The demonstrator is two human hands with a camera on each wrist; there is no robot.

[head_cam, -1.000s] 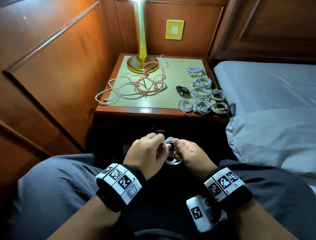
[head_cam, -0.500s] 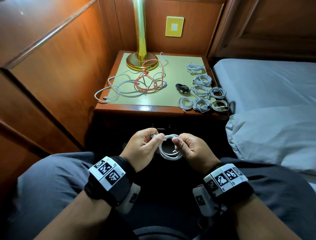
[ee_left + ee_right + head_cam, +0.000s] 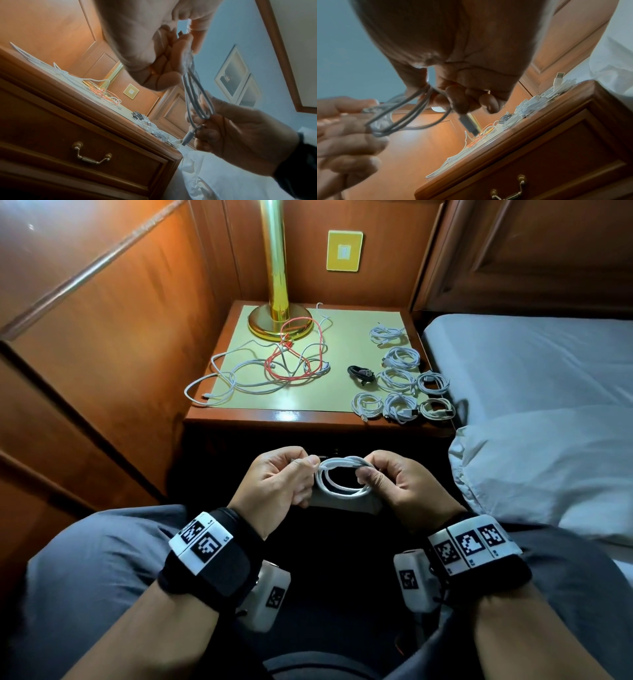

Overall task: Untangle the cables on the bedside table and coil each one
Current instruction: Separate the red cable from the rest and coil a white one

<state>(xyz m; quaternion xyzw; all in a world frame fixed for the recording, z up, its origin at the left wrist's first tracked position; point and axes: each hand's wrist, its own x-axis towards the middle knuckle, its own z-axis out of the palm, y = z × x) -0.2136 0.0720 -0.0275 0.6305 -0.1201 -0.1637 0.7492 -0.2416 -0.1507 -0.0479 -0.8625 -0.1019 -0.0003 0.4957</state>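
Note:
Over my lap, both hands hold a small coil of white cable (image 3: 342,479) (image 3: 193,93) (image 3: 406,119). My left hand (image 3: 284,481) pinches its left side between thumb and fingers. My right hand (image 3: 394,484) pinches the right side, and a plug (image 3: 469,125) hangs below its fingers. On the bedside table (image 3: 301,419) a tangle of white cables (image 3: 239,374) and a red cable (image 3: 294,354) lies at the left. Several coiled white cables (image 3: 400,385) and one black coil (image 3: 361,373) lie at the right.
A brass lamp (image 3: 279,302) stands at the back of the table, with a yellow wall plate (image 3: 344,250) behind it. Wood panelling closes the left side. A bed with a white pillow (image 3: 548,467) lies on the right. A drawer with a brass handle (image 3: 92,154) sits under the tabletop.
My hands have drawn slightly apart and the coil has turned flatter and wider between them. The cables on the table have not moved.

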